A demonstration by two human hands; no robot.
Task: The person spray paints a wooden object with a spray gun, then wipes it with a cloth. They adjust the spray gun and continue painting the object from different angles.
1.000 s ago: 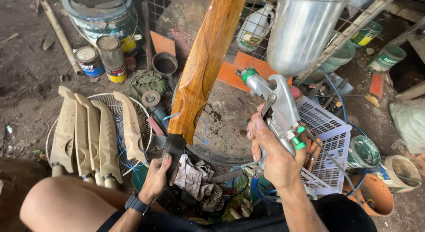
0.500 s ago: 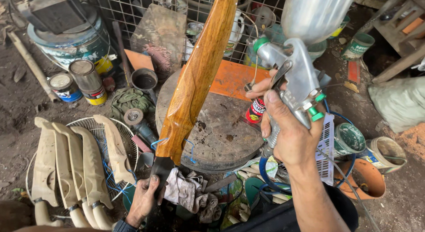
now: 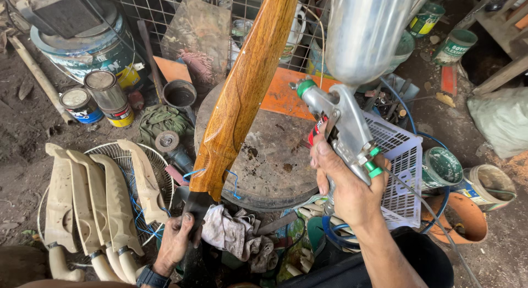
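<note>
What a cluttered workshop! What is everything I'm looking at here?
Varnished wooden stock: one, glossy orange-brown, upright at centre.
Spray gun: one, silver with green knobs, metal cup on top.
Unfinished wooden stocks: four, pale, lying on a fan grille lower left.
Round stump top: one, grey-brown, centre.
Paint tins: several, upper left; more at right.
Plastic basket: one, white, right.
Rags: greyish, bottom centre.
Wire mesh: top.
Left hand: holds the stock's dark lower end.
Right hand: holds the spray gun.

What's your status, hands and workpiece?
Left hand grips dark end of glossy wooden piece, upright. Right hand holds spray gun. Nothing between nozzle and wood.
</note>
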